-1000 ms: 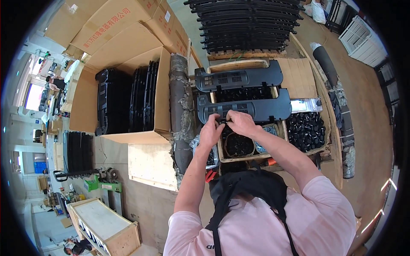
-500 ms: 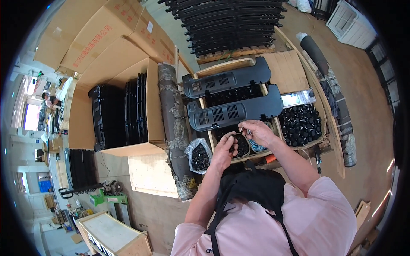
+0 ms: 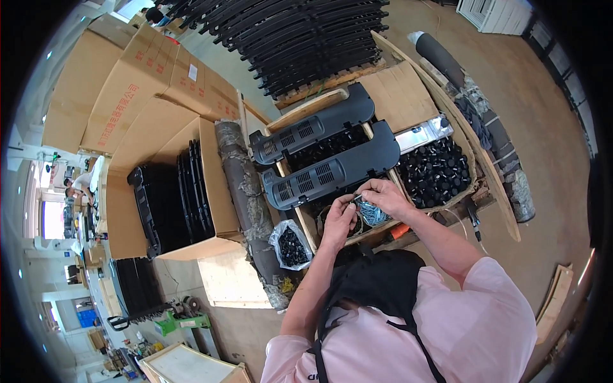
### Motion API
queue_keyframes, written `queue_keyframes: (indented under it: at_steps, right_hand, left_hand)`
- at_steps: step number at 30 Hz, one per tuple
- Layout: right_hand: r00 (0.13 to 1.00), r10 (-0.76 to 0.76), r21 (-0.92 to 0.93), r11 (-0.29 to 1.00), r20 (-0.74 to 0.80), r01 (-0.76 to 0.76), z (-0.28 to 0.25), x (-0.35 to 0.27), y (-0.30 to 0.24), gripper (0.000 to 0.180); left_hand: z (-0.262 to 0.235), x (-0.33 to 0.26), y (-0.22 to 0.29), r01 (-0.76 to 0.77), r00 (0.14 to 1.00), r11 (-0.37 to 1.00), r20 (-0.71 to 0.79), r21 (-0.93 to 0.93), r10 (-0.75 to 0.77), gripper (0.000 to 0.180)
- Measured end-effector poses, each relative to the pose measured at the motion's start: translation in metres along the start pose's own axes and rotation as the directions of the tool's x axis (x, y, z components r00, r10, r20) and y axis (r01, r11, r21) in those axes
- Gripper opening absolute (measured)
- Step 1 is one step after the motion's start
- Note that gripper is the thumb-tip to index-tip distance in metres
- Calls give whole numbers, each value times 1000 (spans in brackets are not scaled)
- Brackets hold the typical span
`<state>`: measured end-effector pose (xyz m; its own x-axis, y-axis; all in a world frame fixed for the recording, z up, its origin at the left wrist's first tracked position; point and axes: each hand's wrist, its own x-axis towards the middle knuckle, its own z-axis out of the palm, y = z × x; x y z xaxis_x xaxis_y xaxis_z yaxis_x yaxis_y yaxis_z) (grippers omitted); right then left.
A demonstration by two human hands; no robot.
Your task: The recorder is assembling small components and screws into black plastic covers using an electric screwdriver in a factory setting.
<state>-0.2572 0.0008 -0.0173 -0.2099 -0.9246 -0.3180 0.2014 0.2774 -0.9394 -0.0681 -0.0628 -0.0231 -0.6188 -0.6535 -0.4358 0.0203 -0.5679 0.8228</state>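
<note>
My left hand (image 3: pixel 338 220) and my right hand (image 3: pixel 385 195) meet fingertip to fingertip just below the near black vented panel (image 3: pixel 332 169). They hover over an open bag of silver screws (image 3: pixel 371 212). Both hands have their fingers pinched together on something small; it is too small to tell what it is. A second black vented panel (image 3: pixel 313 131) lies behind the first, across a wooden crate (image 3: pixel 306 223). To the right, a tray of black round knobs (image 3: pixel 437 169) sits in the same crate.
A plastic bag of black parts (image 3: pixel 290 246) lies left of the crate beside a dark wrapped roll (image 3: pixel 239 185). An open cardboard box (image 3: pixel 211 185) holds upright black panels (image 3: pixel 169 198). Black curved frames (image 3: pixel 306 38) are stacked on a pallet behind. Another person (image 3: pixel 80 185) is far left.
Both hands have come down from the near panel's edge toward me and now sit over the screw bag. The view has shifted slightly.
</note>
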Motion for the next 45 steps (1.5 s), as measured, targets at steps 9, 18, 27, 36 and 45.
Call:
queue_keyframes:
  at_steps: [9, 18, 27, 36, 45]
  right_hand:
    - [996, -80, -336, 938, 30, 85, -23, -7, -17, 19]
    - [995, -103, -467, 879, 18, 100, -33, -7, -24, 22]
    - [988, -148, -478, 871, -39, 112, -46, -10, -23, 20]
    - [986, -159, -433, 893, -59, 118, -53, -14, -18, 23]
    - [987, -124, -358, 930, -99, 81, -61, -8, -9, 22]
  left_hand:
    - [-1, 11, -3, -224, 964, 613, 78, 757, 256, 36]
    - [23, 16, 19, -220, 969, 648, 84, 729, 234, 35]
    - [38, 25, 27, -231, 970, 590, 137, 774, 201, 37]
    - [46, 31, 22, -277, 959, 556, 193, 783, 207, 36]
    - [63, 40, 30, -274, 956, 474, 185, 837, 226, 35]
